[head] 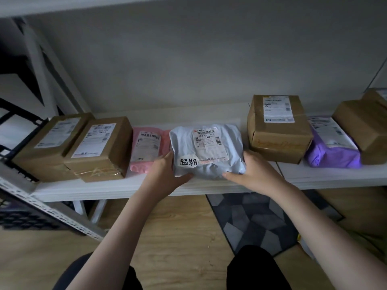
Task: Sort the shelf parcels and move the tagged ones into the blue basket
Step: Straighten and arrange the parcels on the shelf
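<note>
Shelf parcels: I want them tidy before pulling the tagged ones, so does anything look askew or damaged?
Mostly fine. The right brown box sits tilted on a second box, not flat. The grey bag, gripped by the left hand and right hand, is wrinkled and carries a handwritten tag.

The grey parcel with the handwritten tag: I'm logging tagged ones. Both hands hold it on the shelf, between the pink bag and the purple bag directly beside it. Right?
Not quite. The head view shows both hands, left and right, holding the grey parcel on the shelf beside the pink bag, but its right neighbour is a cardboard box; the purple bag lies beyond that.
</note>
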